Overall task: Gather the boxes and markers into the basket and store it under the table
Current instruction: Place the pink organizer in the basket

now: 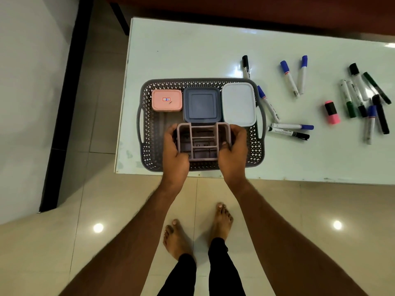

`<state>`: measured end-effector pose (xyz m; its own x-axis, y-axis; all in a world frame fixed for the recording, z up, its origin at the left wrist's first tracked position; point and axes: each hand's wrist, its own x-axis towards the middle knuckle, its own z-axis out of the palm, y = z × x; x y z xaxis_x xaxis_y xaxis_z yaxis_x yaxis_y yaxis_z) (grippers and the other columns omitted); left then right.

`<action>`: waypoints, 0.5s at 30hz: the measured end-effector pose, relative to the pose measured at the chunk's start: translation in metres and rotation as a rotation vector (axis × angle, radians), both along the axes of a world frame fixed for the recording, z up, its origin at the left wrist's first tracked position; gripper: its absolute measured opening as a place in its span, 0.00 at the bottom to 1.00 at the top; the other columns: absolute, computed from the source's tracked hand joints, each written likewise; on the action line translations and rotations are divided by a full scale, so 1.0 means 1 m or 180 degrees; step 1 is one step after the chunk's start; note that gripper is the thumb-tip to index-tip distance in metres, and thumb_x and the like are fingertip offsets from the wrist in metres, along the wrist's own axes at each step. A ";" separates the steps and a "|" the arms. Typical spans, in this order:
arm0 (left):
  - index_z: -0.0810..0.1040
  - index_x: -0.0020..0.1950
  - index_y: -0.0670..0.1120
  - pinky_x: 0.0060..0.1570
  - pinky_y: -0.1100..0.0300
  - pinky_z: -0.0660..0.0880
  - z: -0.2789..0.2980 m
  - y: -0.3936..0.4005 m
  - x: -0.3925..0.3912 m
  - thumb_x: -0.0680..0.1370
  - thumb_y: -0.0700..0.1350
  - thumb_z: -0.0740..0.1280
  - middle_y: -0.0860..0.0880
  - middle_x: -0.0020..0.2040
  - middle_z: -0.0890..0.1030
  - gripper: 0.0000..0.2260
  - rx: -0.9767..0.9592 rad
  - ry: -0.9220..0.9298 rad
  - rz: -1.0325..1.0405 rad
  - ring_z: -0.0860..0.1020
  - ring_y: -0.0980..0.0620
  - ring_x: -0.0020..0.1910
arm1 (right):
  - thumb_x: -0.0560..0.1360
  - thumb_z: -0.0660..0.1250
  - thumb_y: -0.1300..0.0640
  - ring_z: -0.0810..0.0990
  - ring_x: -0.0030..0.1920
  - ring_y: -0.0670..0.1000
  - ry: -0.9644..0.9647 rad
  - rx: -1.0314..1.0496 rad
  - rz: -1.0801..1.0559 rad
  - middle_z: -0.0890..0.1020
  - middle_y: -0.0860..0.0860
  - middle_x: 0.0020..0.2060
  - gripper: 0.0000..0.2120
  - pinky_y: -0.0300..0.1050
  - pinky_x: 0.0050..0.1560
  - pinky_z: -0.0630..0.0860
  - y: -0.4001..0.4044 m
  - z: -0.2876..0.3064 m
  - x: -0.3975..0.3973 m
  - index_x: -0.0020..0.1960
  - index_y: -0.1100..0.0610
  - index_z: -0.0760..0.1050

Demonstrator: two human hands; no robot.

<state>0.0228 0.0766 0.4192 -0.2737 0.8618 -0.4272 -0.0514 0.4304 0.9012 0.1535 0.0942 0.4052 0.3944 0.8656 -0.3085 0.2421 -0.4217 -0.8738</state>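
A mauve divided organizer box (203, 144) was held from both sides: the left hand (174, 152) was curled round its left wall, the right hand (234, 151) round its right wall, each grip closed on it. Beneath the grip lay the grey lattice basket (147, 124) on the desk (192, 50). Just beyond the grip, inside the basket, a pink box (166, 100), a dark blue box (202, 104) and a white box (239, 104) were ranged in a row. Right of the grip, markers (289, 77) were scattered over the desk, apart from the basket.
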 end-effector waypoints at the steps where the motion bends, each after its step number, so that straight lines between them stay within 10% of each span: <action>1: 0.71 0.66 0.59 0.63 0.43 0.80 0.000 0.000 0.001 0.73 0.24 0.56 0.48 0.65 0.78 0.33 0.0025 0.0008 0.0003 0.78 0.53 0.64 | 0.77 0.61 0.76 0.79 0.59 0.46 -0.0002 0.0017 0.0007 0.78 0.43 0.53 0.23 0.41 0.67 0.77 0.000 -0.001 0.000 0.67 0.57 0.71; 11: 0.67 0.70 0.54 0.62 0.54 0.80 0.002 0.004 0.007 0.75 0.24 0.60 0.59 0.61 0.76 0.31 -0.0059 -0.0040 0.0219 0.78 0.64 0.59 | 0.81 0.65 0.67 0.81 0.58 0.46 0.0033 0.0114 -0.0029 0.80 0.48 0.57 0.18 0.36 0.61 0.79 -0.003 0.003 0.001 0.69 0.56 0.72; 15: 0.67 0.74 0.47 0.69 0.50 0.76 0.004 0.006 0.007 0.75 0.25 0.63 0.49 0.69 0.75 0.31 0.0061 0.0012 0.0389 0.76 0.54 0.68 | 0.83 0.67 0.59 0.82 0.59 0.46 0.0041 0.0173 -0.0118 0.81 0.49 0.59 0.15 0.26 0.53 0.77 -0.004 0.006 0.009 0.69 0.56 0.73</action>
<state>0.0296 0.0823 0.4227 -0.3787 0.8299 -0.4097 -0.0991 0.4037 0.9095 0.1627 0.0899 0.4110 0.4227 0.8661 -0.2668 0.2156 -0.3821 -0.8986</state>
